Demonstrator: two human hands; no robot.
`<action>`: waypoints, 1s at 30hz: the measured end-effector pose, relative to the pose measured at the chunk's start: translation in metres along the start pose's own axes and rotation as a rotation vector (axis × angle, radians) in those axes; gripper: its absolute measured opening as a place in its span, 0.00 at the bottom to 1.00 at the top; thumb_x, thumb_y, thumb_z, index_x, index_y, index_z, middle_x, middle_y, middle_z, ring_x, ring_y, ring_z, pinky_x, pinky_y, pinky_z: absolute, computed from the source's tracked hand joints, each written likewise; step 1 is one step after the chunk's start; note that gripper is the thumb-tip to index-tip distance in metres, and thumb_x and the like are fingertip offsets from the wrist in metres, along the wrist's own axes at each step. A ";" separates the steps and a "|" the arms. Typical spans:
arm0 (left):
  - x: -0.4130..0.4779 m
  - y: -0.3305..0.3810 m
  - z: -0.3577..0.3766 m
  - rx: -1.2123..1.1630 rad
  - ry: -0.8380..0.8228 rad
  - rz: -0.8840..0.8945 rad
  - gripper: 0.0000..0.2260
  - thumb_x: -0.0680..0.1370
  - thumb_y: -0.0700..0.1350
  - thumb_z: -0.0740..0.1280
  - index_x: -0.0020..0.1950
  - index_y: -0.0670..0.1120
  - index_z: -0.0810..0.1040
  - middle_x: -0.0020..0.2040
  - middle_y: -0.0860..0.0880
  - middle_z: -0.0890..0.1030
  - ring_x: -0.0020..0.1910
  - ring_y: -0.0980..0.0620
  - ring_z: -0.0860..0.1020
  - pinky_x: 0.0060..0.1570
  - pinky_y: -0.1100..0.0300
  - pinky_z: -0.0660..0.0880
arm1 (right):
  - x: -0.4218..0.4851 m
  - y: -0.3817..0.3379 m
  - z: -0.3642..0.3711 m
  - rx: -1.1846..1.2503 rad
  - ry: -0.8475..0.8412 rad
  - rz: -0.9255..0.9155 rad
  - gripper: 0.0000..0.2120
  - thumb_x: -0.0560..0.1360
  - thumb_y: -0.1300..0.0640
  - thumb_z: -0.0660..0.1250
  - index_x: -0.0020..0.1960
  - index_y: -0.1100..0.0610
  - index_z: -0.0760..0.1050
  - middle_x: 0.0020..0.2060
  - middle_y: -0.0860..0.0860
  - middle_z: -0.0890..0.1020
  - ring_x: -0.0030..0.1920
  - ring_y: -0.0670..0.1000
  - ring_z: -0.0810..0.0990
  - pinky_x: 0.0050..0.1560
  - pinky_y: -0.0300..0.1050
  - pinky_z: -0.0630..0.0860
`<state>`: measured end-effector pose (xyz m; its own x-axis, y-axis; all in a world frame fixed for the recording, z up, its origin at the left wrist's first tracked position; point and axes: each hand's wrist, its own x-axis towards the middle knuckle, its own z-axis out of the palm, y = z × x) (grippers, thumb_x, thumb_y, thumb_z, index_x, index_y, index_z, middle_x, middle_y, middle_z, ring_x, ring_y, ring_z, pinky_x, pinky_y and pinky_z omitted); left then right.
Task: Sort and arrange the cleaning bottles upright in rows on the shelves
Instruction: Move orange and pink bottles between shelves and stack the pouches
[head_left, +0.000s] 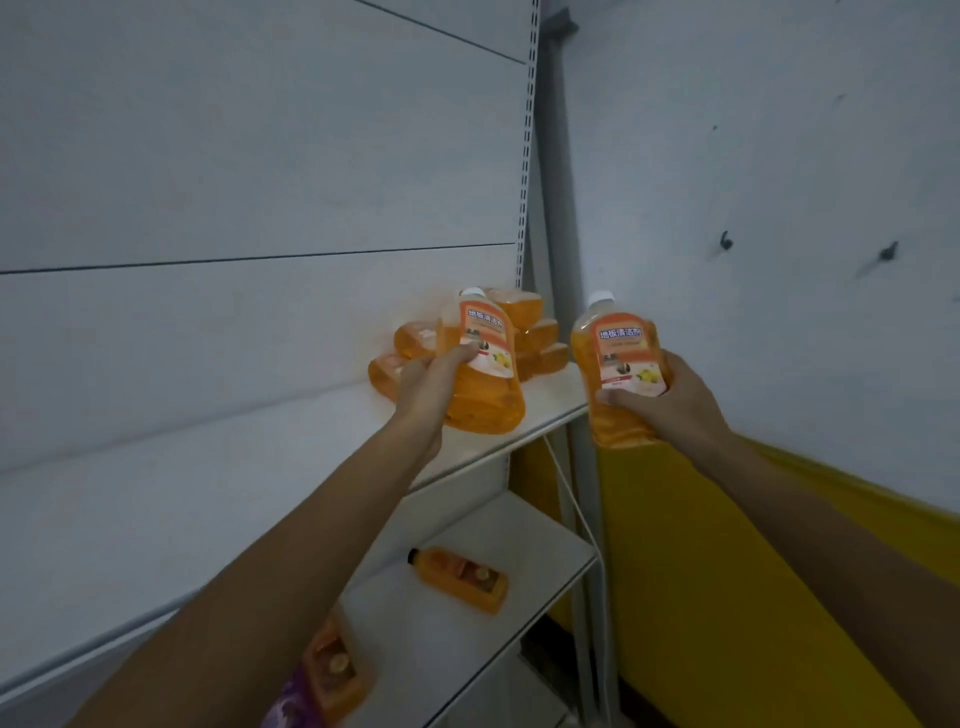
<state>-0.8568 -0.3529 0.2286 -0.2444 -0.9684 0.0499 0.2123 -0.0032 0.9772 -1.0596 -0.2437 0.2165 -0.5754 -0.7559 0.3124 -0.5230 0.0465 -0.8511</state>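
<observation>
My left hand (434, 382) grips an orange cleaning bottle (485, 395) with a white cap, upright, its base at the upper shelf (208, 499) near the right end. My right hand (670, 395) holds a second orange bottle (618, 364) upright in the air, just right of the shelf's edge. Behind the left bottle, several orange bottles (535, 332) lie on their sides in a pile against the back panel. On the lower shelf (519, 530) one orange bottle (460, 577) lies flat. Another orange bottle (335, 667) lies partly hidden under my left forearm.
A white back panel rises behind the shelves. A slotted metal upright (524, 208) stands at the shelf's right end, with a grey post (561, 234) beside it. The wall on the right is white above and yellow (701, 571) below. A purple item (291, 701) shows at the bottom.
</observation>
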 end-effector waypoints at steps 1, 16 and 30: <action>0.015 0.003 0.004 0.039 0.033 0.013 0.18 0.74 0.50 0.69 0.62 0.48 0.71 0.57 0.46 0.78 0.54 0.46 0.78 0.54 0.51 0.76 | 0.019 0.000 0.007 0.008 -0.021 -0.026 0.34 0.66 0.50 0.76 0.68 0.52 0.66 0.55 0.48 0.75 0.54 0.50 0.75 0.53 0.46 0.74; 0.182 0.010 0.046 0.224 0.360 0.077 0.22 0.77 0.52 0.65 0.68 0.47 0.67 0.62 0.44 0.75 0.56 0.44 0.77 0.57 0.47 0.75 | 0.252 -0.053 0.091 0.098 -0.228 -0.310 0.32 0.67 0.47 0.75 0.66 0.51 0.66 0.53 0.46 0.75 0.50 0.46 0.75 0.37 0.34 0.70; 0.147 -0.023 0.066 0.994 0.548 0.185 0.41 0.65 0.70 0.63 0.72 0.49 0.61 0.67 0.46 0.71 0.63 0.45 0.73 0.59 0.45 0.74 | 0.302 -0.051 0.132 -0.058 -0.583 -0.446 0.35 0.67 0.35 0.65 0.69 0.50 0.66 0.68 0.55 0.70 0.66 0.58 0.68 0.62 0.55 0.70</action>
<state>-0.9597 -0.4792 0.2267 0.2090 -0.9128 0.3508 -0.6976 0.1122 0.7077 -1.1235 -0.5599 0.2990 0.1195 -0.9347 0.3348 -0.6709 -0.3246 -0.6667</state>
